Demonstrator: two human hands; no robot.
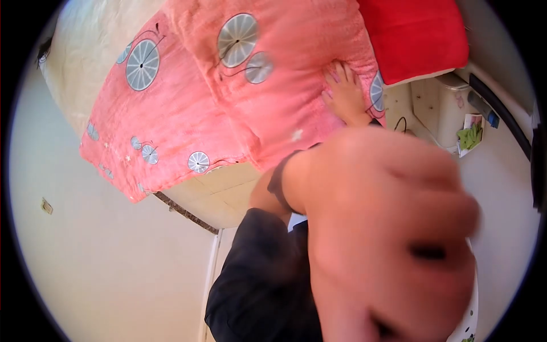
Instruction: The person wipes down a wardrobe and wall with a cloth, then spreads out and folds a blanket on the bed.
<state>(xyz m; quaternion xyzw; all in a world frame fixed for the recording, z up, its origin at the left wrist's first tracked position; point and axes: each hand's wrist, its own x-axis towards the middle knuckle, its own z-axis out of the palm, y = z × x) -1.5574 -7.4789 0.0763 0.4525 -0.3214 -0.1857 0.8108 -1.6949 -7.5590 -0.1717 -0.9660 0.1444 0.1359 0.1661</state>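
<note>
Close to the camera, my left hand is large and blurred. Its fingers look curled in, and whatever they hold, if anything, cannot be made out. A dark band circles the wrist, above a dark sleeve. Farther off, my right hand lies flat with fingers spread on a pink plush blanket patterned with grey wheel shapes. The blanket is creased around that hand. Its lower edge hangs over a pale bed side.
A red folded cloth or cushion adjoins the blanket at upper right. Beyond it are a white buttoned panel and a small green item. A cream cover lies at upper left, and a switch plate is on the pale wall.
</note>
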